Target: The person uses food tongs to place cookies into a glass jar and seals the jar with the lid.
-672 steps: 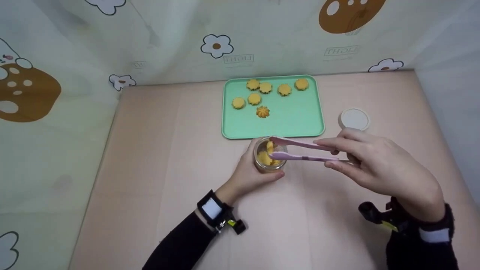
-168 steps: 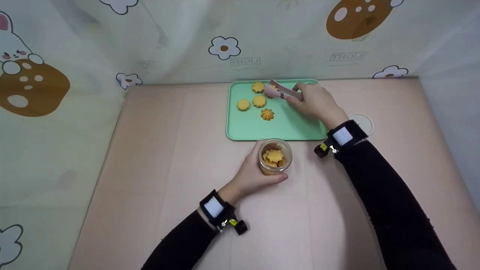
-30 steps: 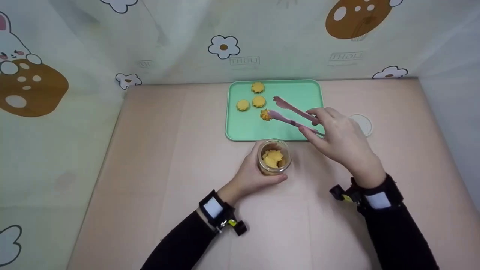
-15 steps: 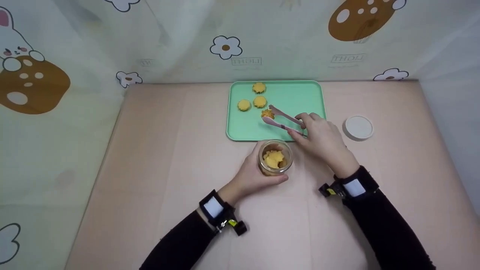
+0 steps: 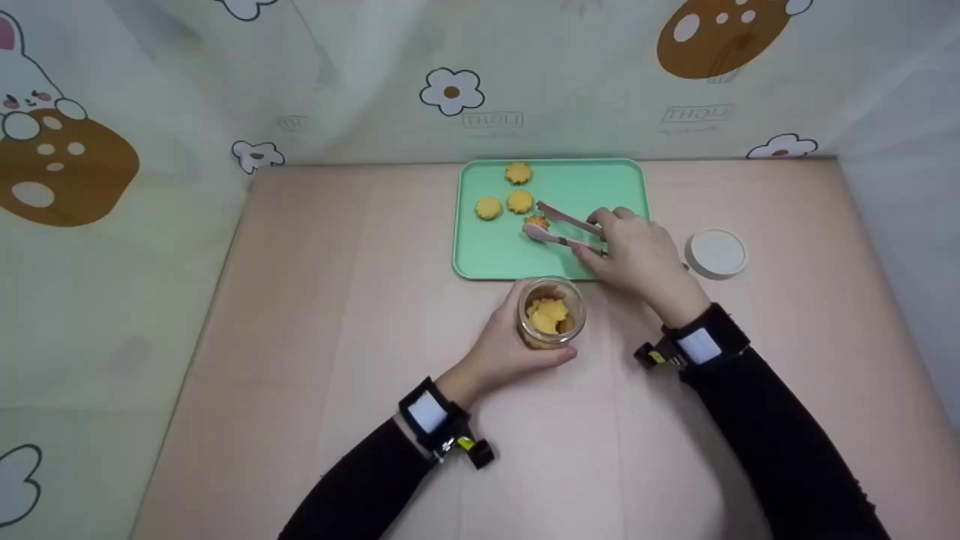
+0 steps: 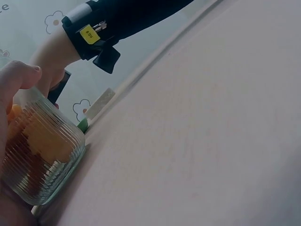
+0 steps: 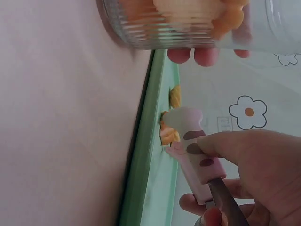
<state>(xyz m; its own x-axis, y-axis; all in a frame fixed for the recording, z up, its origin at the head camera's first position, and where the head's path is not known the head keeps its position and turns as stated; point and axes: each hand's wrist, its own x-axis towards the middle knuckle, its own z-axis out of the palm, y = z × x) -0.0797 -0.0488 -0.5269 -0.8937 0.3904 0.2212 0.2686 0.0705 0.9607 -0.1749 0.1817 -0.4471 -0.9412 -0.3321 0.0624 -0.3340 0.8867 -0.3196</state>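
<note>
The left hand (image 5: 496, 349) holds a ribbed glass jar (image 5: 551, 341) upright at the tray's front edge, fingers round its side. Yellow flower-shaped cookies (image 5: 546, 315) lie inside; the jar (image 6: 54, 174) also shows in the left wrist view. In the right hand (image 5: 641, 259) is a pair of pink tongs (image 5: 568, 219), pinched between thumb and fingers. Over the green tray (image 5: 495, 259), the tong tips stand on either side of a ridged cookie (image 5: 535, 222). The right wrist view shows the tongs (image 7: 190, 127) at this cookie (image 7: 167, 136); whether they grip it I cannot tell.
Three more cookies lie on the tray's left part, the nearest to the left edge being a round cookie (image 5: 487, 208). Right of the tray sits a white lid (image 5: 718, 253) on the pale pink tabletop (image 5: 360, 300). A printed curtain (image 5: 360, 90) hangs behind.
Since the oldest frame, several cookies have left the tray and the jar looks fuller. In the last second the right hand moved left, bringing the tong tips around the ridged cookie.
</note>
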